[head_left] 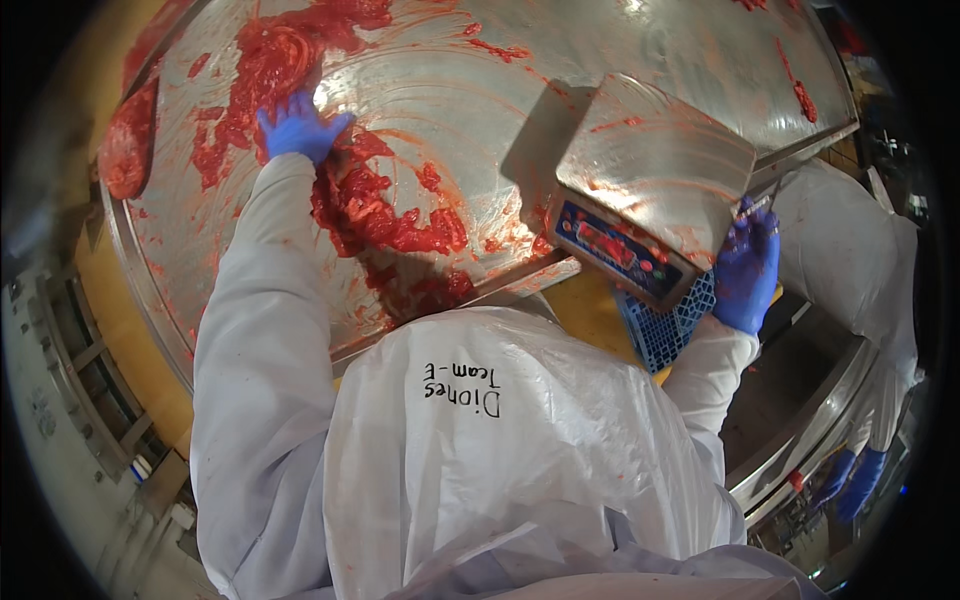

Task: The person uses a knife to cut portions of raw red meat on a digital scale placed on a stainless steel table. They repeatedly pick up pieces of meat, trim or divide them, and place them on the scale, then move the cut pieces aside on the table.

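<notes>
My left hand (300, 130), in a blue glove, lies with fingers spread on red raw meat trimmings (275, 70) at the far left of the steel table. More loose meat pieces (370, 205) lie beside its wrist and trail toward my apron. My right hand (750, 265), also blue-gloved, is at the right, beside a steel bench scale (655, 150) with a blue front panel. Its fingers are closed on a knife (758, 207); only a thin, shiny metal part shows, and the handle is hidden by the hand.
A larger meat piece (130, 140) rests at the left rim of the smeared steel table (450, 110). Below the scale is a blue plastic crate (665, 325). Another person's white-covered body (840, 240) and blue-gloved hands (850, 482) are at the right, near a steel-edged bin (800, 430).
</notes>
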Motion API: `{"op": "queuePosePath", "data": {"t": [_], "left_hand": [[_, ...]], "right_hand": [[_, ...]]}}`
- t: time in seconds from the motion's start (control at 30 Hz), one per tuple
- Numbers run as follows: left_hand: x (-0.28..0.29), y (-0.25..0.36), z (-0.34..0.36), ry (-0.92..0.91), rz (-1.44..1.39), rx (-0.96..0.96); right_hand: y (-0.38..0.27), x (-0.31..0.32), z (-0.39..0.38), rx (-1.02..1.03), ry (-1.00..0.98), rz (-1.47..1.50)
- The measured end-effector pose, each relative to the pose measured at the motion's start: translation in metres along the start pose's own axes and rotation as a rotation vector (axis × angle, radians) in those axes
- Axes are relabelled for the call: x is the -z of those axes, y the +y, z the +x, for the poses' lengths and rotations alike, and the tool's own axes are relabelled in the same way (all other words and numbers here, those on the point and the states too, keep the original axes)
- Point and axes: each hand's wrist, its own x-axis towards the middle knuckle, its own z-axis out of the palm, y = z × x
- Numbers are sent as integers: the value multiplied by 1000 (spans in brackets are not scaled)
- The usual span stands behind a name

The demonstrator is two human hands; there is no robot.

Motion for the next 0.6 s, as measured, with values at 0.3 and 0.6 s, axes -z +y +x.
{"op": "queuePosePath", "data": {"t": [0.3,0.6], "left_hand": [[-16,130,-214,175,-352,-860],[-37,40,-117,260,-69,-369]], "right_hand": [[14,-87,59,-119,-377,-142],[51,-142,41,-198,-382,-167]]}}
